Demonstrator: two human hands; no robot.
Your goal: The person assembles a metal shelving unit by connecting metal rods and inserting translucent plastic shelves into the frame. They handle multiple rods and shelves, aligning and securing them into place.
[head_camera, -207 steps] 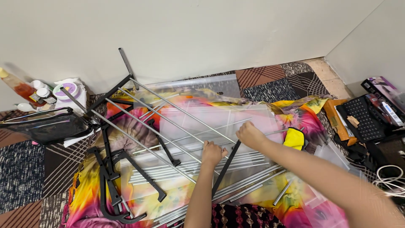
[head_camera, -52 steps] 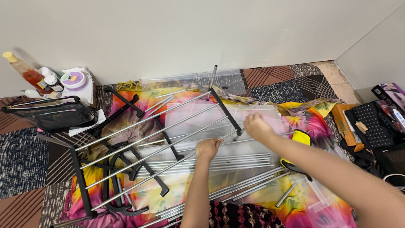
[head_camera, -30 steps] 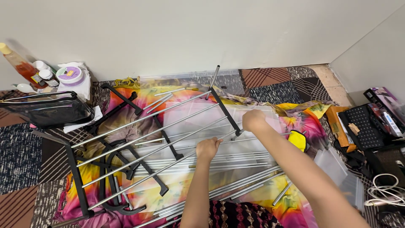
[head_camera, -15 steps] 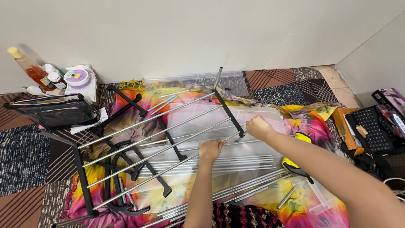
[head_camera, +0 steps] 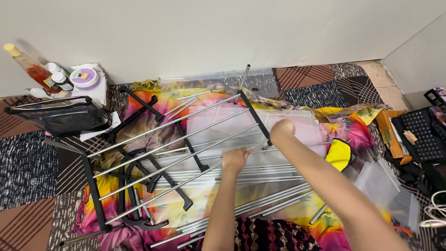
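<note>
Rack frame (head_camera: 176, 153) barely moved since half a second ago | your left hand (head_camera: 235, 159) grips a rod, right hand (head_camera: 282, 130) clenches the black end bar (head_camera: 254, 117) | loose rods (head_camera: 260, 179) underneath (floor crowded)

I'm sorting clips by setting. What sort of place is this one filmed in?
Probably a room in a home, with work done on the floor: patterned carpet tiles, a bright floral cloth spread along a plain wall, and bottles and jars in the corner.
</note>
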